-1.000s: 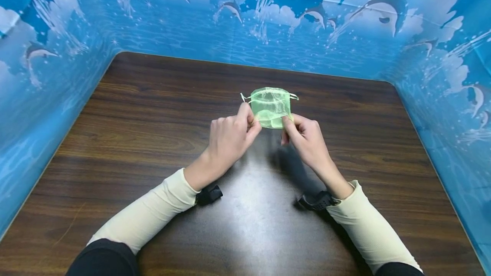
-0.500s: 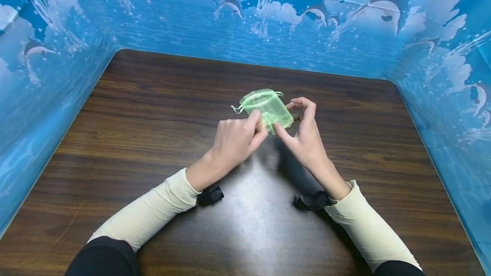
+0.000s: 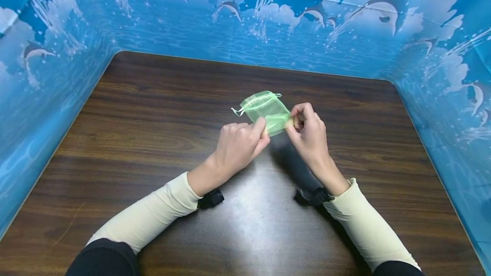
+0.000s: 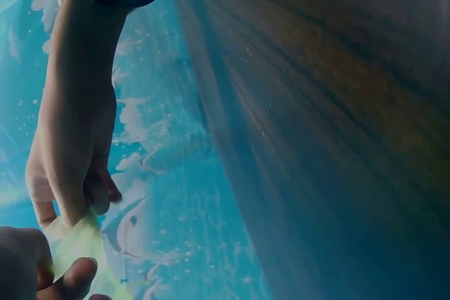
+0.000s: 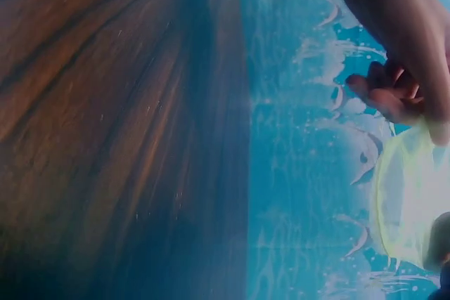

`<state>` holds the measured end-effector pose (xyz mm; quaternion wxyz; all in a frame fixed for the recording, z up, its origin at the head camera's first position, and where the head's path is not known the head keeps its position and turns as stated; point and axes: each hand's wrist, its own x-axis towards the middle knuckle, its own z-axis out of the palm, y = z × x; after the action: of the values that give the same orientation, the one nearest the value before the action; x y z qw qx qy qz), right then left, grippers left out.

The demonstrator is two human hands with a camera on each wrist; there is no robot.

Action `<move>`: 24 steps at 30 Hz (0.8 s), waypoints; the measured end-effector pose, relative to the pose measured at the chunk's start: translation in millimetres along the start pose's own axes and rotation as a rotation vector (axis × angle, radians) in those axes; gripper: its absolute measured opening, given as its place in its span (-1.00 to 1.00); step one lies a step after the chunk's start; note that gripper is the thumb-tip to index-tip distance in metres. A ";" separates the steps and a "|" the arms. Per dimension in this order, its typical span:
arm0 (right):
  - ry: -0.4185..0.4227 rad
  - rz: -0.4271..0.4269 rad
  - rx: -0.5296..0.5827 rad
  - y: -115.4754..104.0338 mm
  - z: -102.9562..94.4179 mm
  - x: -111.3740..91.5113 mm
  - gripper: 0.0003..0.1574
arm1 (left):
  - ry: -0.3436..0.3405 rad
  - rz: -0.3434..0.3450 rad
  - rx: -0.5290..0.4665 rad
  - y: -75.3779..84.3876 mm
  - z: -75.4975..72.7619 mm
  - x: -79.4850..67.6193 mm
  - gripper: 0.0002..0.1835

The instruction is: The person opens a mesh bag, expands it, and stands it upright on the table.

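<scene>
A sheer green drawstring pouch (image 3: 268, 107) is held up above the table between both hands. Its drawn cord end with loops points toward the back left, and its bottom edge faces me. My left hand (image 3: 239, 142) pinches the lower left corner between thumb and curled forefinger. At the lower right corner my right hand (image 3: 308, 133) pinches the fabric in the same way. In the left wrist view the pale green pouch (image 4: 81, 247) stretches between the fingers of both hands. The right wrist view shows the pouch (image 5: 404, 187) at the right edge, looking see-through.
A dark wood-grain table (image 3: 153, 110) lies under the hands. Blue cloth (image 3: 199, 33) printed with dolphins and clouds hangs around its back and sides. A black wrist device (image 3: 314, 196) sits under the right cuff, another black device (image 3: 211, 198) under the left.
The pouch has turned from upright to tilted, its cord end now toward the left. My right hand loosened half a second ago, fingers spread, and now pinches the corner again.
</scene>
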<state>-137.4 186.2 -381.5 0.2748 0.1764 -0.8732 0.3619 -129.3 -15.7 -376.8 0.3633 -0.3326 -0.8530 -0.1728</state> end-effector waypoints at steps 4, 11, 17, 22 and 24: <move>-0.004 0.032 -0.134 -0.6 0.4 -0.7 -0.73 | 0.031 -0.011 0.042 0.8 -1.4 1.1 -0.87; -0.151 0.048 -0.064 -4.1 0.5 -4.0 -0.36 | 0.034 0.056 0.064 2.8 -1.5 -0.3 -0.83; -0.169 0.048 0.033 -5.7 -1.8 -3.6 -0.28 | 0.039 0.121 0.050 3.4 -1.5 0.2 -0.85; -0.049 0.056 0.020 -8.5 -2.5 -5.1 -0.59 | 0.054 -0.005 0.079 0.3 -2.4 1.8 -0.81; -0.014 0.027 -0.016 -10.1 -1.7 -6.6 -0.59 | 0.040 -0.080 0.096 -1.3 -2.6 2.2 -0.79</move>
<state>-126.5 181.3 -379.1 0.2650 0.1647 -0.8804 0.3571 -130.0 -17.1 -373.6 0.3886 -0.2771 -0.8654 -0.1528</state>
